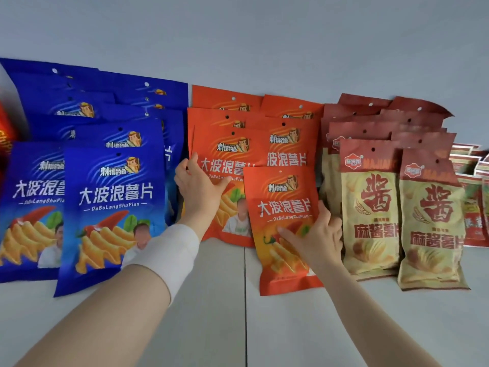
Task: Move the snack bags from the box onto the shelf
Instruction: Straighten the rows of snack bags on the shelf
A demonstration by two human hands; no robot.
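1. Since the head view is the only one, every entry is read from it: the shelf (pixel 225 308) carries rows of snack bags leaning against the back wall.
2. Right hand (pixel 318 235) grips the front orange bag (pixel 283 207), thumb across its printed face and fingers past its right edge. The bag is tilted, and its base appears to rest on the shelf.
3. Left hand (pixel 199 182) lies flat with fingers straight and spread. It presses on the orange bags (pixel 232 152) just left of the right hand and closes on nothing.
4. Left of the left hand stand the blue bags (pixel 116 197). Right of the right hand stand the tan bags (pixel 375 207), touching the gripped bag's side.
5. Progress, as a judgement: most of the shelf is already stocked. The gripped bag is nearly placed but not yet straightened or let go.
6. The box is not in view, so I cannot tell how many bags are left.
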